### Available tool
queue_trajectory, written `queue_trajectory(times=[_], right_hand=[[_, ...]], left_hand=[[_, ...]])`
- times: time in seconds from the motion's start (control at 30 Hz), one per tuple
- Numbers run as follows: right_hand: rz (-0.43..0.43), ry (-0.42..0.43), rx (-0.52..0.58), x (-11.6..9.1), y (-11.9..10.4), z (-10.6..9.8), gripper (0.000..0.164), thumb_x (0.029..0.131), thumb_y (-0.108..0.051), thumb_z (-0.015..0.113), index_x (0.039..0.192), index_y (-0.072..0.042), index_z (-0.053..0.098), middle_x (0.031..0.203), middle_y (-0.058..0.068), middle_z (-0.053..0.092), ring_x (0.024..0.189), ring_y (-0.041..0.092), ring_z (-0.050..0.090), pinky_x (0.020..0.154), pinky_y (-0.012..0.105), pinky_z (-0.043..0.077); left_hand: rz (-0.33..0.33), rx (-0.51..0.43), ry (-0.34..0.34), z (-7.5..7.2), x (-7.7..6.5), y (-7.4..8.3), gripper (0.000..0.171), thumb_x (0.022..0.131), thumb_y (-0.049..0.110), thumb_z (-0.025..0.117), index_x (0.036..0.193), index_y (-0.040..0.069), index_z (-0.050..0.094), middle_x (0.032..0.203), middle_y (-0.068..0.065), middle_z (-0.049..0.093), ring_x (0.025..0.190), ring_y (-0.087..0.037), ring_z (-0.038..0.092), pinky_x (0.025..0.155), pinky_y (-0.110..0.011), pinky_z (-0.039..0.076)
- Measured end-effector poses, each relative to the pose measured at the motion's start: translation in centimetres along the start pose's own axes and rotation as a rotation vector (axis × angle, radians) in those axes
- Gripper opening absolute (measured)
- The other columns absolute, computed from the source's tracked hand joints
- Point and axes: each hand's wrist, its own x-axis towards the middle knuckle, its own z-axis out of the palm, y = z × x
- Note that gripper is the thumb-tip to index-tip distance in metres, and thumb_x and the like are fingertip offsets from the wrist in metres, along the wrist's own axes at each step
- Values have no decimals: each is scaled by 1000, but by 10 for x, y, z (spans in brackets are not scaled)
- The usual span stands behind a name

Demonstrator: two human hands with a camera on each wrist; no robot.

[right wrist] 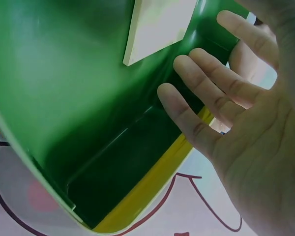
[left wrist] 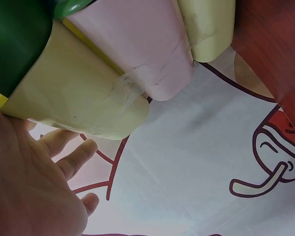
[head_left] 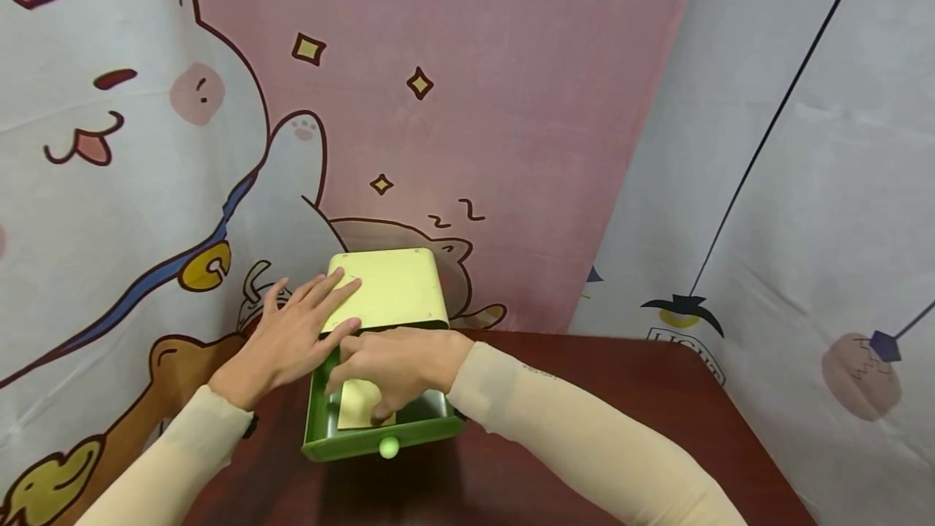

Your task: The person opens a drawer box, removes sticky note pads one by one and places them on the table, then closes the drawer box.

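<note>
A small drawer cabinet (head_left: 394, 291) with a pale yellow top stands near the back of the table, its green drawer (head_left: 314, 424) pulled out. Inside the drawer lies a pale yellow notepad or block of paper (head_left: 355, 407). My left hand (head_left: 288, 343) rests with spread fingers on the top's left edge; the left wrist view shows the cabinet's cream side panel (left wrist: 83, 93) beside those fingers. Over the drawer is my right hand (head_left: 409, 360), its fingers loosely extended. In the right wrist view the pad (right wrist: 160, 29) sits apart from the fingertips, and nothing is held.
A dark red-brown table (head_left: 584, 404) extends right of the cabinet. Behind it hangs a pink and white cloth (head_left: 526, 104) with cartoon cats. A round light green knob (head_left: 389, 447) sticks out from the drawer front. Below the cream panel is a pink tier (left wrist: 142, 44).
</note>
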Motion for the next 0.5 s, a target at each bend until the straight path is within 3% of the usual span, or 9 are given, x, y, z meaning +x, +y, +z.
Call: queue_trajectory(times=[0.27, 0.5], right_hand=[[3, -39, -45, 4, -6, 2, 68, 100, -45, 95, 163, -41, 69, 157, -2, 65, 134, 7, 70, 107, 17, 60], [51, -70, -61, 4, -7, 3, 70, 97, -47, 98, 161, -46, 69, 156, -6, 64, 132, 6, 69, 100, 21, 64]], left_hand=[[-12, -4, -21, -1, -1, 0, 74, 120, 68, 48, 186, 36, 34, 195, -10, 29, 177, -47, 34, 138, -85, 7], [-9, -5, -24, -2, 1, 1, 74, 121, 68, 47, 186, 36, 34, 195, -11, 29, 176, -48, 36, 138, -86, 7]])
